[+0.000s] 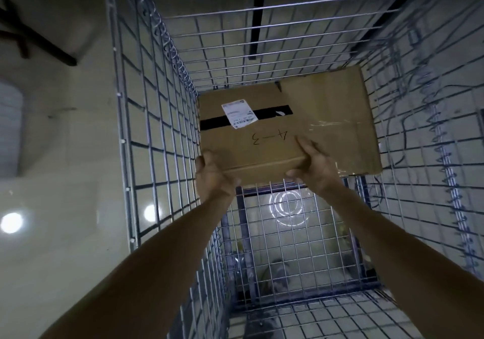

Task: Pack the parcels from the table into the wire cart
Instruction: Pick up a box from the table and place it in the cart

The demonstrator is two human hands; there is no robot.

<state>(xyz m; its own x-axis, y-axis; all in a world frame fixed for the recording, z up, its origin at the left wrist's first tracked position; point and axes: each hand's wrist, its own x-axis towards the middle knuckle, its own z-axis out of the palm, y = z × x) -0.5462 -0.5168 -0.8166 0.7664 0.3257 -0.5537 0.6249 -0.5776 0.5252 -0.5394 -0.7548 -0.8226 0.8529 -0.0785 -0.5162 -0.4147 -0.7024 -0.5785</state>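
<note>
Your bare forearms point(162, 254) reach from the near edge down into the wire cart point(167, 139). Your left hand point(212, 178) wraps its curled fingers round the near left corner of the parcel point(248, 139). Your right hand point(314, 165) grips the near right corner, thumb lying on top and fingers curled under the edge. The parcel is a brown cardboard box low in the cart's far left part, against the left wall. It has a strip of black tape point(212, 123), a white printed label point(238, 114) and "4-3" handwritten on top. A second, plainer carton point(337, 118) lies just to its right. You cannot tell whether the parcel rests on the bottom.
</note>
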